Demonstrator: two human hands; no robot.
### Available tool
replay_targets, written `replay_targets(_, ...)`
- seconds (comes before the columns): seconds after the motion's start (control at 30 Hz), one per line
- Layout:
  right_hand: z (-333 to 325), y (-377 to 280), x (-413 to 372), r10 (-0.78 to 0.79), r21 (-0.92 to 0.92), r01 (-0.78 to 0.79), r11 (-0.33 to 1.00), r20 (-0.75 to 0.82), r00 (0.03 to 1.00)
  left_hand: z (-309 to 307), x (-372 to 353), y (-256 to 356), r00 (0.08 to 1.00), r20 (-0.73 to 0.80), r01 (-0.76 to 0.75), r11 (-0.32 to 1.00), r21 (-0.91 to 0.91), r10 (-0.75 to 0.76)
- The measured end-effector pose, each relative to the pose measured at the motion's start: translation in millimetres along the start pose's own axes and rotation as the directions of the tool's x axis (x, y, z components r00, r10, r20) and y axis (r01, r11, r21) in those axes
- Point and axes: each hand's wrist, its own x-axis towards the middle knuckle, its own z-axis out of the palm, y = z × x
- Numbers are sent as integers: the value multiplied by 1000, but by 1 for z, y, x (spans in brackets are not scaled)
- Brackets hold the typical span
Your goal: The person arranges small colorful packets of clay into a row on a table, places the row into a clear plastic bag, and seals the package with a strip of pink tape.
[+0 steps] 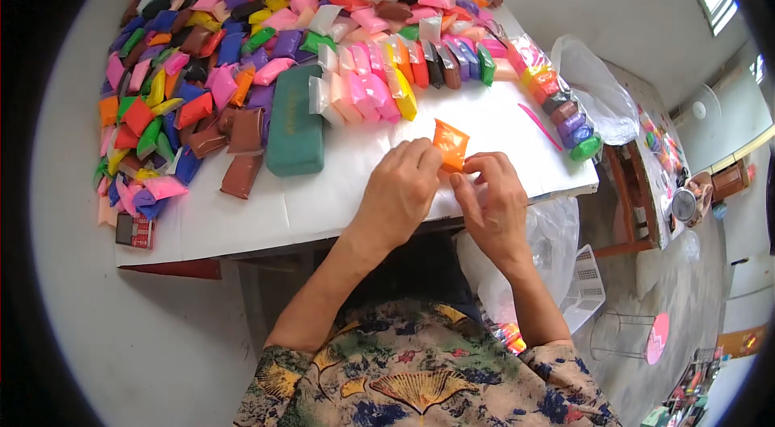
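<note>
Between my two hands, above the near edge of the white table, is a small orange packet (450, 144) in clear wrapping. My left hand (401, 185) grips its left side with curled fingers. My right hand (494, 201) pinches the packet's lower right corner between thumb and fingers. Just beyond stand tidy rows of wrapped packets, with a yellow packet (402, 96) and pink packets (367, 96) nearest. To their left lies a long green case (295, 124).
A big heap of colourful packets (234, 31) covers the table's far left. A filled clear sleeve of packets (557, 104) and a pink strip (539, 127) lie at right. Clear plastic bags (593, 92) hang beyond; a white basket (585, 290) is below. A small red-and-black box (136, 231) sits at the left corner.
</note>
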Motion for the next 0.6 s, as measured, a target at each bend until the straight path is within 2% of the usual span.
replay_targets(0.1, -11, -17, 16, 333, 284, -358, 889, 134, 933, 4, -2, 3, 991, -112, -67, 995, 76, 75)
replay_targets(0.13, -6, -7, 19, 302, 338, -328, 882, 129, 944, -1, -4, 5, 998, -39, -50, 996, 76, 53)
replay_targets(0.23, 2, 2, 32, 299, 443, -335, 832, 151, 942, 3, -6, 0, 987, -92, -127, 991, 50, 131)
replay_targets(0.27, 4, 4, 36, 268, 520, -324, 790, 182, 946, 4, -5, -1, 988, -97, -115, 993, 19, 117)
replay_targets(0.37, 12, 12, 48, 222, 580, -289, 762, 185, 957, 2, -3, -2, 991, -121, -67, 994, -86, 56)
replay_targets(0.47, 15, 12, 68, 123, 404, -160, 900, 117, 986, -3, 0, 0, 987, -152, 15, 984, -177, -42)
replay_targets(0.57, 31, 25, 86, -52, 290, 31, 956, 66, 996, -4, -3, -2, 981, -150, 93, 976, -195, -123)
replay_targets(0.6, 35, 28, 91, -59, 324, 22, 946, 107, 993, -2, -3, -3, 981, -142, 104, 973, -205, -134)
